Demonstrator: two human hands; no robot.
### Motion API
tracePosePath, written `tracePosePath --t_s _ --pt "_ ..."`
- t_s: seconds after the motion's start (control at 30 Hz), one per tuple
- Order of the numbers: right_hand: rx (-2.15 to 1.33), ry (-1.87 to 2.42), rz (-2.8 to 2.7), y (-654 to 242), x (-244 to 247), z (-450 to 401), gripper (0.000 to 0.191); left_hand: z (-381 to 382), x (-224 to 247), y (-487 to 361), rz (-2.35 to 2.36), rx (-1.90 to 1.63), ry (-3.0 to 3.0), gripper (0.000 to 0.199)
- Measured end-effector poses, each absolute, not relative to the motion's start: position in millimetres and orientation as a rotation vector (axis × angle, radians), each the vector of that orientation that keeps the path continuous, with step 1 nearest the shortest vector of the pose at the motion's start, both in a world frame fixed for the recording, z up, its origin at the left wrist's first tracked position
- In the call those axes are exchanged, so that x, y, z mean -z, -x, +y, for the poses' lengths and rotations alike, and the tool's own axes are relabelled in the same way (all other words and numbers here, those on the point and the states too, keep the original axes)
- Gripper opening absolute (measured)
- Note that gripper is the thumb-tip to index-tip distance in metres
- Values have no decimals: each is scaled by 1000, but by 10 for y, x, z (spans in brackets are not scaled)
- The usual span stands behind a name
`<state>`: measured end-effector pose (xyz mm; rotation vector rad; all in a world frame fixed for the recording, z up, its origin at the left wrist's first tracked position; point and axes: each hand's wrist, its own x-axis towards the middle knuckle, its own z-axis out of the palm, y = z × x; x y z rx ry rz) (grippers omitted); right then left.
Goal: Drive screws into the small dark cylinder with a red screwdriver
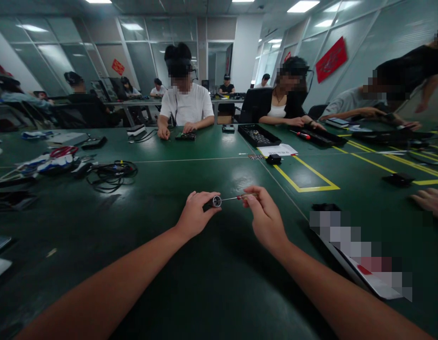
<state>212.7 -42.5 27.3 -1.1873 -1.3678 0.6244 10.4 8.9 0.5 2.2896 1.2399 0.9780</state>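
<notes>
A dark cylindrical part [216, 201], its ringed end showing, is gripped by the left hand [195, 215] at twelve o'clock over the green table [219, 293]. By the right hand [267, 218] a slim screwdriver [239, 198] is pinched, its shaft pointed to nine o'clock at the part. Black cables [113, 176] are heaped at ten o'clock.

The table [162, 182] was deep green, crossed by thin pale lines [187, 159] and marked with bright yellow tape [311, 190]. The small round part [216, 202] was black with a silvery rim; the screwdriver [238, 198] had a silver shaft and red on its handle. The bundled cables [111, 175] were black, the paper sheet [278, 150] white, the wall hanging [331, 59] red.
</notes>
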Motion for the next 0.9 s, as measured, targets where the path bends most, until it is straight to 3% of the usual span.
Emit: tracePosePath --t_s 0.13,0.33,0.5,0.7,0.9 --pt "-594 1294 -1377 -2143 -295 -408 35 75 -8 -105 1238 -947 -2297 35" --pt "-638 1190 -1335 -2148 -243 -382 26 77 -20 -111 1251 -976 -2271 34" --pt "-610 1303 -1381 -2146 -252 -394 37 76 -29 -112 1257 -948 -2273 35" --pt "-629 1221 -1322 -2136 -232 -375 29 82 -17 -113 1250 -962 -2272 34" --pt "-578 1287 -1388 -2133 -290 -392 34 79 -10 -110 1240 -933 -2292 35"
